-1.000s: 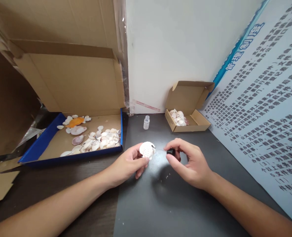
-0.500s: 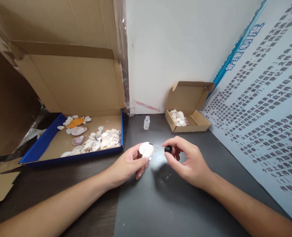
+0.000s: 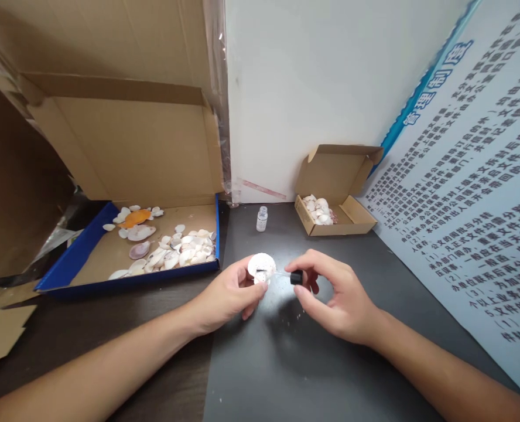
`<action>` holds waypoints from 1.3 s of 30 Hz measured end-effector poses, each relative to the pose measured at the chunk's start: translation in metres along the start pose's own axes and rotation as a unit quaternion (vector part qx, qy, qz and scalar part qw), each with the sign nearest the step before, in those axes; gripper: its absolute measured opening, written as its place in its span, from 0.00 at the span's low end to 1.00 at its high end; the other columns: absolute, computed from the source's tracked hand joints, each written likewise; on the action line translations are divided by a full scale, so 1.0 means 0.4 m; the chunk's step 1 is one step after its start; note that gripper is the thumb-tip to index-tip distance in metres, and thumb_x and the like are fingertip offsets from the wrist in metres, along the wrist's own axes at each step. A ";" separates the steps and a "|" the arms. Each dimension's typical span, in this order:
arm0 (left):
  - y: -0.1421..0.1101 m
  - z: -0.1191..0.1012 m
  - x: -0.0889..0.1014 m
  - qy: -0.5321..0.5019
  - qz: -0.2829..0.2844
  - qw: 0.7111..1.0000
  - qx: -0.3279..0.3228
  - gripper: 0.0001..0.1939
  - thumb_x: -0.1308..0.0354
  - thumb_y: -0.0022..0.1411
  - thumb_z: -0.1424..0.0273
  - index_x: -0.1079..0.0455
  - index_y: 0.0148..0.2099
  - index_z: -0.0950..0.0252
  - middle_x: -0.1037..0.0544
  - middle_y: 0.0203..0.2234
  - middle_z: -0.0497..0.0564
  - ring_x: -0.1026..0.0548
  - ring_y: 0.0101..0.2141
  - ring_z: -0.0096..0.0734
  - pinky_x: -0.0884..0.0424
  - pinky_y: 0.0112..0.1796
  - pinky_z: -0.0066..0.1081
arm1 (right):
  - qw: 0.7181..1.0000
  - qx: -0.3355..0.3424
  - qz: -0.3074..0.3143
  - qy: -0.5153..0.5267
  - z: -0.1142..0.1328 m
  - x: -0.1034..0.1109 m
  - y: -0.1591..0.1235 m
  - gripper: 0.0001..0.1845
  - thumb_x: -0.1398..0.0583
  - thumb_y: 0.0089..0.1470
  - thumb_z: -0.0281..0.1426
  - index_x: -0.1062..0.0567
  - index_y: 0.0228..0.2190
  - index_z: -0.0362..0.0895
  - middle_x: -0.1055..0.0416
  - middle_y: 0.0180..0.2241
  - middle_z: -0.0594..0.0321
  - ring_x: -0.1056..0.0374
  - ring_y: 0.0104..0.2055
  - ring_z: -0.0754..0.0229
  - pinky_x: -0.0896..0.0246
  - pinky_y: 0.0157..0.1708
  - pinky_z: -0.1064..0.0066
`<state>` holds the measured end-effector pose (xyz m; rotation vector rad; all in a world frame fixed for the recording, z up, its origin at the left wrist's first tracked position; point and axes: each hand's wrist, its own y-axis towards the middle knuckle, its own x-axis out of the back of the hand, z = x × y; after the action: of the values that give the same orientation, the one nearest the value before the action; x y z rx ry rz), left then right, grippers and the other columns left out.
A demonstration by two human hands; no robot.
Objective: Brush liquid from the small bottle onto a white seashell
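My left hand (image 3: 231,293) holds a white scallop shell (image 3: 264,261) between thumb and fingers, its dark-speckled face turned up. In my right hand (image 3: 337,290), thumb and fingers grip the black cap of a small cap brush (image 3: 296,277). A thin, clear stem runs left from this cap, and its dark tip lies over the middle of the shell, seemingly touching it. Beyond both hands stands a small clear glass bottle (image 3: 262,221), upright and uncapped, with whitish contents or a label; I cannot tell which.
On the left, a blue-edged cardboard box (image 3: 218,234) holds many white shells, some purplish ones and an orange one. A smaller brown box (image 3: 348,225) with shells stands back right. White wall (image 3: 277,105) behind, printed poster (image 3: 475,193) on the right. White crumbs dot the dark table (image 3: 264,369).
My right hand has brought the cap brush left and slightly down. Its dark tip has moved from the shell's upper right edge to its middle. My left hand stays nearly still.
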<state>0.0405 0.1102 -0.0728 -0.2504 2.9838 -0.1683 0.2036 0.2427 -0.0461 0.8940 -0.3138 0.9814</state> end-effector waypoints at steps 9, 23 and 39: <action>-0.001 0.004 0.006 -0.002 0.008 1.000 0.005 0.14 0.42 0.58 0.64 0.39 0.42 0.66 0.37 0.18 0.39 0.40 0.16 0.18 0.46 0.19 0.23 | 1.000 -0.016 -0.010 -0.015 -0.002 -0.003 -0.001 0.10 0.41 0.54 0.25 0.28 0.40 0.44 0.34 0.24 0.69 0.39 0.24 0.66 0.39 0.25 0.73; -0.007 -0.005 0.001 0.012 0.014 1.000 0.024 0.12 0.43 0.56 0.66 0.37 0.41 0.65 0.37 0.17 0.39 0.40 0.17 0.19 0.44 0.21 0.24 | 0.999 -0.023 -0.046 0.000 -0.005 -0.003 -0.001 0.10 0.42 0.55 0.25 0.29 0.41 0.46 0.35 0.27 0.66 0.39 0.25 0.65 0.38 0.26 0.71; -0.003 -0.004 0.005 -0.009 0.018 1.000 0.021 0.16 0.40 0.57 0.63 0.35 0.44 0.67 0.37 0.21 0.40 0.40 0.16 0.17 0.45 0.19 0.24 | 0.993 -0.013 -0.084 -0.081 0.000 -0.003 0.004 0.09 0.41 0.53 0.25 0.28 0.38 0.45 0.33 0.25 0.67 0.38 0.23 0.66 0.39 0.23 0.73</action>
<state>0.0386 0.1090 -0.0712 -0.1917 2.9608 -0.2236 0.2017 0.2424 -0.0460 0.9620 -0.3814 0.7495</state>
